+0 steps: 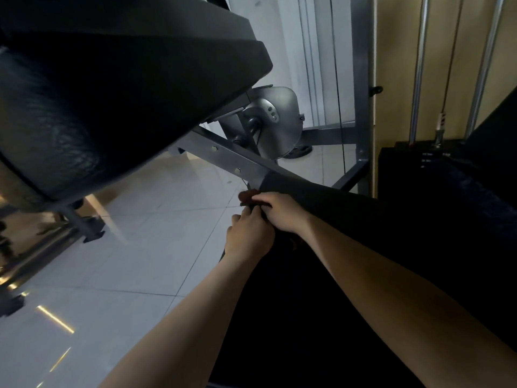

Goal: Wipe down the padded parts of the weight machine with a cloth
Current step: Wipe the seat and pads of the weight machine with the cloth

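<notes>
A dark reddish cloth (pixel 247 198) shows as a small bunch at the far end of a long black pad (pixel 363 247) that runs from the lower middle to the right. My right hand (pixel 279 211) curls over the cloth on the pad's end. My left hand (pixel 247 236) is just below it, fingers curled at the same spot, pinching the cloth; most of the cloth is hidden by both hands. A large black padded roller and seat (pixel 92 102) of the machine fill the upper left.
A grey steel frame bar (pixel 229 161) with bolts runs diagonally under the seat to a round pivot plate (pixel 277 119). Chrome guide rods (pixel 419 71) and a black weight stack (pixel 414 169) stand at the right. Pale floor tiles (pixel 126 261) lie below.
</notes>
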A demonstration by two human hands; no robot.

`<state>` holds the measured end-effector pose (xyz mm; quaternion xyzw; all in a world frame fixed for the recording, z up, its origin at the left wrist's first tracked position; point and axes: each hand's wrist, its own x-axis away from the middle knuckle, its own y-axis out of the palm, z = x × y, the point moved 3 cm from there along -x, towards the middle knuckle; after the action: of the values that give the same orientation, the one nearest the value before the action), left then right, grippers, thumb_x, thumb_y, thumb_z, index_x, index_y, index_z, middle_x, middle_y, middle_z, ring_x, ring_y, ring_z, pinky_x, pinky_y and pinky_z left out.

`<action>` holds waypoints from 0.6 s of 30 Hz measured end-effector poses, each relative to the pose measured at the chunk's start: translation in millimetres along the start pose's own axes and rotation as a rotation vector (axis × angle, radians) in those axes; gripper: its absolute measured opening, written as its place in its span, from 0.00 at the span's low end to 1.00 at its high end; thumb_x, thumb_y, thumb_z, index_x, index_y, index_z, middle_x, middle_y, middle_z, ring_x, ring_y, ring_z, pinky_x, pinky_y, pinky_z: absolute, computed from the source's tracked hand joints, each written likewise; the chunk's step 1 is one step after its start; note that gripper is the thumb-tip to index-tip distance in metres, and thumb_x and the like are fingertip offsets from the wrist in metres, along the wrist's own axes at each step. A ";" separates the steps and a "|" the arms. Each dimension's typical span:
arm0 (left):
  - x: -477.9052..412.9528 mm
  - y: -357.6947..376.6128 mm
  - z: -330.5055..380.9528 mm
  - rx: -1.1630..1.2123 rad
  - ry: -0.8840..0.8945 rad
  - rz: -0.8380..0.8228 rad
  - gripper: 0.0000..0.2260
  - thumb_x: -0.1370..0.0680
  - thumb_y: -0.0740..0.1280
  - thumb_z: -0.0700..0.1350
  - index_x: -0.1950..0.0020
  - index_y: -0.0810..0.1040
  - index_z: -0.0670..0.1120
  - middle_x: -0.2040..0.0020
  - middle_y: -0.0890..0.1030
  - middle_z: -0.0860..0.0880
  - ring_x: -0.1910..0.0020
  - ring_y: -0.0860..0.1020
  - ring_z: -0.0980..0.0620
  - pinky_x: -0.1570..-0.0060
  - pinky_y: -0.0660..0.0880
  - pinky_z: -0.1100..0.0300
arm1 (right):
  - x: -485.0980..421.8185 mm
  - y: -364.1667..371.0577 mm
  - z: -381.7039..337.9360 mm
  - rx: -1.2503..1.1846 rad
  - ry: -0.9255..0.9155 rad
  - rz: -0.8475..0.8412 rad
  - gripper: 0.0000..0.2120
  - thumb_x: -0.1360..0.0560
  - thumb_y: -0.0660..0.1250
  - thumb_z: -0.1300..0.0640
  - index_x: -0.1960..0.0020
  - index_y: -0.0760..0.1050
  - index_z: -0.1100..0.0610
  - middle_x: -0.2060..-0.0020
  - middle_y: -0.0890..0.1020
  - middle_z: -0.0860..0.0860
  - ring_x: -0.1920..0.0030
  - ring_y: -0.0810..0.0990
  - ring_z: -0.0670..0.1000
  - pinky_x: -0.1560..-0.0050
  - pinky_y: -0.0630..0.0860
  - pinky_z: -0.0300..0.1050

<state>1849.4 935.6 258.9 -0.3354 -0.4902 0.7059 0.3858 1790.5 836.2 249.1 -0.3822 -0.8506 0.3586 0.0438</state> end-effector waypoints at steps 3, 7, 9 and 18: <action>-7.4 -0.3 3.6 -0.010 0.018 -0.014 0.17 0.19 0.53 0.48 0.31 0.69 0.51 0.30 0.72 0.46 0.35 0.68 0.40 0.37 0.69 0.42 | -19.3 -13.9 24.3 0.086 0.044 0.060 0.20 0.19 0.58 0.61 0.27 0.71 0.54 0.29 0.72 0.55 0.30 0.71 0.56 0.29 0.65 0.48; -24.5 2.1 4.1 -0.022 0.026 -0.022 0.16 0.19 0.52 0.49 0.34 0.69 0.50 0.34 0.72 0.45 0.35 0.68 0.39 0.39 0.70 0.42 | -28.4 -39.8 76.0 0.147 0.269 0.256 0.20 0.21 0.57 0.63 0.30 0.71 0.57 0.33 0.74 0.59 0.34 0.73 0.60 0.32 0.70 0.54; -30.8 3.3 6.7 -0.048 0.019 -0.020 0.19 0.18 0.52 0.49 0.28 0.67 0.51 0.30 0.71 0.46 0.33 0.67 0.39 0.38 0.70 0.43 | -32.5 -40.4 81.2 0.162 0.284 0.286 0.16 0.21 0.58 0.63 0.35 0.74 0.58 0.37 0.76 0.59 0.37 0.74 0.61 0.37 0.72 0.52; -47.8 10.2 19.5 -0.159 0.011 0.064 0.17 0.18 0.52 0.54 0.33 0.72 0.55 0.34 0.75 0.48 0.37 0.70 0.40 0.40 0.68 0.45 | -73.4 -19.4 33.3 0.062 -0.026 0.047 0.22 0.20 0.56 0.65 0.29 0.72 0.56 0.28 0.71 0.56 0.28 0.68 0.56 0.28 0.61 0.46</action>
<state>1853.4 883.1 259.5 -0.3845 -0.5315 0.6749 0.3379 1818.6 758.2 251.6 -0.3959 -0.8303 0.3905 0.0360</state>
